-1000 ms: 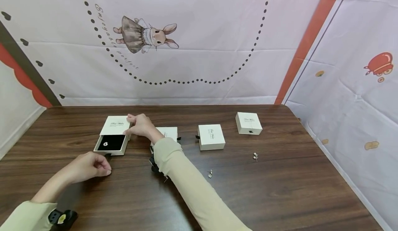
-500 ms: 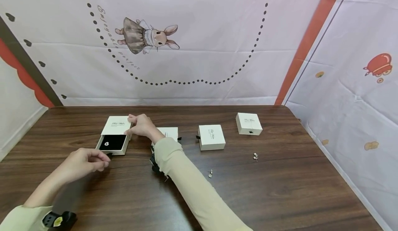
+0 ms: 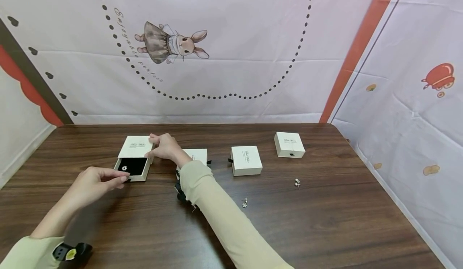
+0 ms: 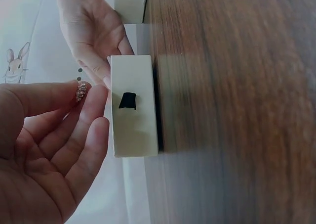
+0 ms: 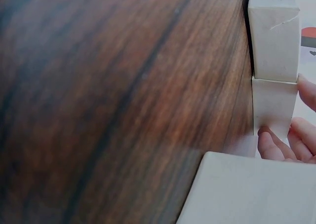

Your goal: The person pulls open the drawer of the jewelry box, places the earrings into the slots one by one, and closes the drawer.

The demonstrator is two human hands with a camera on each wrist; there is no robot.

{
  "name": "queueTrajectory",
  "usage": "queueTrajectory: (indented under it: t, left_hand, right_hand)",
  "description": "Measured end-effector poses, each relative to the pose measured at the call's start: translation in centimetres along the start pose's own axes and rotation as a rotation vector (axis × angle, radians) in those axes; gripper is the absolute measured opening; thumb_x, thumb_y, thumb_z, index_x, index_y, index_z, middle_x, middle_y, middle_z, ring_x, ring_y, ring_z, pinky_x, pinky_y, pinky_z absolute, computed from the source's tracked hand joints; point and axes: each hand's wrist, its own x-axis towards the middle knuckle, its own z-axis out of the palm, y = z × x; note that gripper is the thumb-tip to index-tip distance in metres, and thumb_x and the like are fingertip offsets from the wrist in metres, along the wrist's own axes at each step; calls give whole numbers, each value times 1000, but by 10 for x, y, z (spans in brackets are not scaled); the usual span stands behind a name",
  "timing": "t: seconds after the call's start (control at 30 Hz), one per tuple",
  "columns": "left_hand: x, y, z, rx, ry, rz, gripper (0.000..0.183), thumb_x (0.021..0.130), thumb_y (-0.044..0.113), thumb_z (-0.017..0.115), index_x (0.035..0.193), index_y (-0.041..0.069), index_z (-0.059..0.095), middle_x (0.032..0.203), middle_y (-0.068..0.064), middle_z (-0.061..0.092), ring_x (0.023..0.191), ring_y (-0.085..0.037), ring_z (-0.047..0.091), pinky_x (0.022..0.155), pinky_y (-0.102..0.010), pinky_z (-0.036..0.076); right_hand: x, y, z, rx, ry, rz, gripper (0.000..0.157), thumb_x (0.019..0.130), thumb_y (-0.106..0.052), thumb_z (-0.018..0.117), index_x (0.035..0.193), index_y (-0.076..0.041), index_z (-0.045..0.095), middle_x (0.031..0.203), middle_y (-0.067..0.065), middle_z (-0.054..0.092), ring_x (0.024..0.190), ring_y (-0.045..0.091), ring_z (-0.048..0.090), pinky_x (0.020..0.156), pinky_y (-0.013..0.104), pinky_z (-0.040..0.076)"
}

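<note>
At the table's back left, a white jewelry box (image 3: 136, 146) stands with its drawer (image 3: 147, 170) pulled out, showing a black lining. A small flower-shaped earring (image 3: 124, 168) sits at the left side of this lining. My left hand (image 3: 87, 186) is at the drawer's front edge, pinching a sparkly earring (image 4: 81, 91) between thumb and fingertip. In the left wrist view, a black ribbon tab (image 4: 127, 101) sticks out of the drawer front. My right hand (image 3: 165, 146) holds the cover at its right side, thumb and fingers around the box end in the right wrist view.
Partly behind my right wrist is a second white box (image 3: 197, 154). Two more closed boxes stand farther right, one mid-table (image 3: 246, 160) and one at the back (image 3: 289, 144). Small earrings lie on the wood, one pair nearer me (image 3: 244, 203), another pair farther right (image 3: 297, 183).
My left hand has risen from in front of the drawer to its front edge, fingers now more extended over it. The right hand stays on the box.
</note>
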Motion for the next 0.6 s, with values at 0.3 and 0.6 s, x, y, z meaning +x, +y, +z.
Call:
queueTrajectory:
  t: [0.3, 0.6]
  left_hand:
    - [4, 4, 1, -87, 22, 10, 34, 89, 28, 59, 106, -1, 67, 76, -5, 70, 68, -4, 62, 58, -21, 45]
    - [8, 6, 2, -220, 34, 3, 39, 86, 24, 63, 110, -7, 62, 80, -10, 70, 68, -1, 62, 59, -25, 51]
  right_hand:
    - [0, 0, 0, 1, 0, 13, 61, 74, -17, 77, 129, -15, 51, 135, -13, 44, 51, 6, 28, 58, 16, 31]
    - [-1, 0, 1, -11, 5, -8, 61, 73, -17, 77, 128, -14, 51, 135, -11, 45, 88, 6, 58, 67, 11, 35]
